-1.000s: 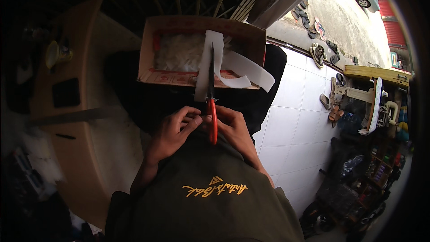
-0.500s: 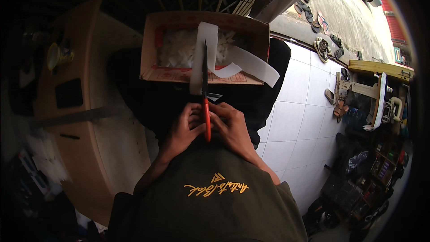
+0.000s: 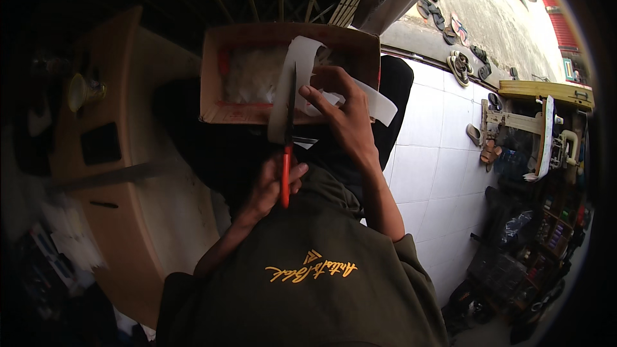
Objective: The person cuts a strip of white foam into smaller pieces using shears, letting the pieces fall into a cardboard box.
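This side of the box (image 3: 222,114) I see the left hand (image 3: 271,185) gripping the red-handled scissors (image 3: 286,156), while over the box the right hand (image 3: 346,104) curls half open by the white strip (image 3: 281,99), maybe touching it.

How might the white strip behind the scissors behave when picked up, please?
The white strip is probably flexible rather than stiff, since it curves over above the cardboard box. It seems thin, so is likely light for its size.
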A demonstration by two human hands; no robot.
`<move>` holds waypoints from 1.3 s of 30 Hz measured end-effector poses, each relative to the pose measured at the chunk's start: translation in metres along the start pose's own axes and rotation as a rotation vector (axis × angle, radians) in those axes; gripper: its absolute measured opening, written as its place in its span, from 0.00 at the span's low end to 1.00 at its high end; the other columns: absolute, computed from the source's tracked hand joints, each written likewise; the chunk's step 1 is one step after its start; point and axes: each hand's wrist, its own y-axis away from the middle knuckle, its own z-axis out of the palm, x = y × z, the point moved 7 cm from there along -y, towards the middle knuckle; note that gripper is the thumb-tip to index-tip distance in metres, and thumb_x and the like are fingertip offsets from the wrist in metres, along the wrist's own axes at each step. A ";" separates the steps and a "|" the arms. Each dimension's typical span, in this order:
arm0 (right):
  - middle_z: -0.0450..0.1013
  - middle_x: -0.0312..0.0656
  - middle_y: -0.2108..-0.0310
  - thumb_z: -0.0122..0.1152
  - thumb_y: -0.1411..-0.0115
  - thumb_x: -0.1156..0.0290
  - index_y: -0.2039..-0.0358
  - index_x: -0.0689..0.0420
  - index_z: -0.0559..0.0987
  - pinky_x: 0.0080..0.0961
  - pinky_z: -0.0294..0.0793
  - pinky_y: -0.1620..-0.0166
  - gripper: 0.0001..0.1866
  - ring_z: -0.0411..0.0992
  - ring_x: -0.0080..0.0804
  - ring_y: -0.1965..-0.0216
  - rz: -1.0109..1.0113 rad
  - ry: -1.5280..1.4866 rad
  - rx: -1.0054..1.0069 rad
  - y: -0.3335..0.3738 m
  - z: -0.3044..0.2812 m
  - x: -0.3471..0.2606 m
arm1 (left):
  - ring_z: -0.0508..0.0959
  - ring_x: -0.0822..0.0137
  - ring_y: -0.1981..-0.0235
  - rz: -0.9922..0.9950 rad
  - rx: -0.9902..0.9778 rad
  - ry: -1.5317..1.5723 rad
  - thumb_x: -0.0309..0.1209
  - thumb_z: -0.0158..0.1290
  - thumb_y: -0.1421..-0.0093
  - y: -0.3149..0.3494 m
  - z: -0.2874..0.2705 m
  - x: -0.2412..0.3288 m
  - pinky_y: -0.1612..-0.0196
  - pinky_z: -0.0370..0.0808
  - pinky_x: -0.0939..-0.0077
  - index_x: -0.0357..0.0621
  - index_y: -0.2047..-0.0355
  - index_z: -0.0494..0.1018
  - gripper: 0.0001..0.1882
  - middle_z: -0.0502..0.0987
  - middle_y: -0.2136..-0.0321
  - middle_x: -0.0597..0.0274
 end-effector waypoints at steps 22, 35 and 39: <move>0.78 0.48 0.70 0.64 0.42 0.71 0.64 0.64 0.79 0.31 0.73 0.60 0.10 0.78 0.39 0.67 0.176 -0.070 -0.093 -0.014 0.014 0.035 | 0.69 0.77 0.71 0.044 -0.102 -0.005 0.53 0.62 0.48 -0.003 0.004 0.010 0.70 0.68 0.82 0.38 0.50 0.62 0.37 0.68 0.65 0.64; 0.78 0.46 0.67 0.66 0.44 0.75 0.59 0.63 0.77 0.26 0.77 0.66 0.13 0.78 0.32 0.69 0.239 -0.128 0.017 0.030 0.012 0.015 | 0.72 0.76 0.74 0.044 -0.094 0.117 0.57 0.50 0.36 -0.002 0.008 0.007 0.76 0.66 0.84 0.42 0.53 0.64 0.29 0.70 0.66 0.63; 0.78 0.45 0.68 0.66 0.44 0.75 0.59 0.62 0.76 0.26 0.77 0.66 0.13 0.78 0.32 0.70 0.291 -0.118 -0.025 0.035 0.011 0.013 | 0.73 0.76 0.74 0.009 -0.078 0.091 0.54 0.48 0.35 -0.002 0.007 0.007 0.78 0.65 0.85 0.43 0.53 0.65 0.26 0.71 0.67 0.63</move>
